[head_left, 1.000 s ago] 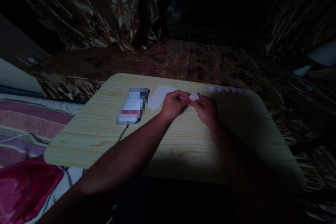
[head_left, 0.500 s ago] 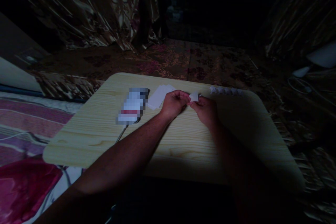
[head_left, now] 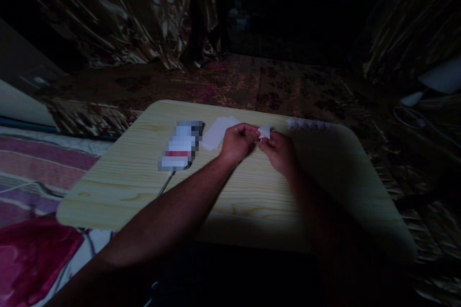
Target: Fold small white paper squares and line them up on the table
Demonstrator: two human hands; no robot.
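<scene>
Over the far middle of a pale wooden table (head_left: 252,201), my left hand (head_left: 236,144) and my right hand (head_left: 279,151) meet, both pinched on a small folded white paper piece (head_left: 264,131). The fingers of both hands are curled closed around its edges. Just left of my left hand lies a small stack of white paper sheets (head_left: 216,133). A row of several small folded white paper pieces (head_left: 309,124) lies along the far edge, to the right of my right hand.
A blurred-out object (head_left: 180,146) with a cable running toward the near edge lies left of the paper stack. The table stands on patterned bedding (head_left: 252,81). A striped cloth (head_left: 32,168) and a red cloth (head_left: 32,259) lie at the left. The room is dark.
Both hands have stayed together on the folded paper, with small finger shifts; the paper has turned slightly between the fingertips. Nothing else on the table moved.
</scene>
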